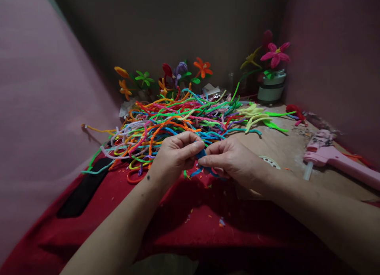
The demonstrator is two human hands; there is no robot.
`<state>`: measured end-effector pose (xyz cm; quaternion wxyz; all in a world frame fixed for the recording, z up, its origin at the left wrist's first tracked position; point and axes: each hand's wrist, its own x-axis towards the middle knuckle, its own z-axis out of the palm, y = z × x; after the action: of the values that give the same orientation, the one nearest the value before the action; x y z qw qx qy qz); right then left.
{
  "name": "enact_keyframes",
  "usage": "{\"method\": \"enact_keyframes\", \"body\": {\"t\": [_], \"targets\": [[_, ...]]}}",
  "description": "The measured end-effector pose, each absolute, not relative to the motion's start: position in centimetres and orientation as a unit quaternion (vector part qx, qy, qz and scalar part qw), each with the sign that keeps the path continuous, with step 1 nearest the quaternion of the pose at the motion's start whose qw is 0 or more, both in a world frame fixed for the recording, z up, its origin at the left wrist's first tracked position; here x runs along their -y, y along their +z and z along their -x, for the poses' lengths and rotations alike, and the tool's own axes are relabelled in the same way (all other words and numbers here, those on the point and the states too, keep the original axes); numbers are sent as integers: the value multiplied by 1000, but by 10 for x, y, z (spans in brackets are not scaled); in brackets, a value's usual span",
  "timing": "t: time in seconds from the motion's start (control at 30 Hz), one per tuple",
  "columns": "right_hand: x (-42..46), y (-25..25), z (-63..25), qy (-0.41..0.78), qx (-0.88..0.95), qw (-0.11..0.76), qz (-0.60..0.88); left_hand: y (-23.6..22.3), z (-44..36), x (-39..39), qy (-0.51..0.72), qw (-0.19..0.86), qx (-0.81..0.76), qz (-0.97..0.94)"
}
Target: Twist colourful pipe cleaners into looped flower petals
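My left hand (178, 152) and my right hand (231, 160) meet in the middle of the view, both pinched on a blue pipe cleaner (202, 154) held between their fingertips. More of the blue piece hangs below my right fingers. Right behind my hands lies a big tangled heap of coloured pipe cleaners (175, 120) in orange, green, blue, pink and yellow.
A pink glue gun (332, 156) lies at the right on brown cardboard (285, 144). Finished pipe-cleaner flowers (202, 67) stand at the back, with a pink flower (276, 53) in a white pot (271, 88). Red cloth (190, 223) covers the near surface. Walls close in on both sides.
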<state>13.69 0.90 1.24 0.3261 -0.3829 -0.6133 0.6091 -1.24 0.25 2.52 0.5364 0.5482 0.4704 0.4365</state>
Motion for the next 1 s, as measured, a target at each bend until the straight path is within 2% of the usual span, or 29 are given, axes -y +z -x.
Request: {"method": "enact_keyframes", "body": {"t": [0.1, 0.27, 0.33, 0.4, 0.5, 0.57, 0.63, 0.73, 0.8, 1.0], "targets": [[-9, 10, -136, 600, 619, 323, 390, 26, 12, -2, 424, 472, -493, -595], [-12, 7, -135, 587, 623, 322, 405, 22, 10, -1, 395, 261, -532, -702], [-12, 7, -135, 585, 621, 330, 405, 21, 9, -1, 402, 210, -531, -716], [-12, 7, -136, 590, 615, 337, 400, 22, 9, -2, 416, 240, -528, -700], [-11, 8, -136, 601, 608, 341, 390, 25, 12, -5, 413, 406, -504, -641], [-11, 7, -136, 598, 615, 340, 386, 26, 13, -7, 405, 474, -489, -610], [-13, 6, -135, 588, 625, 336, 389, 25, 12, -7, 423, 435, -500, -618], [-15, 3, -134, 577, 629, 331, 402, 21, 9, -5, 456, 272, -524, -666], [-15, 2, -134, 579, 624, 331, 407, 19, 9, -5, 463, 233, -526, -674], [-9, 5, -133, 595, 623, 330, 385, 24, 27, -18, 499, 495, -471, -533]]}}
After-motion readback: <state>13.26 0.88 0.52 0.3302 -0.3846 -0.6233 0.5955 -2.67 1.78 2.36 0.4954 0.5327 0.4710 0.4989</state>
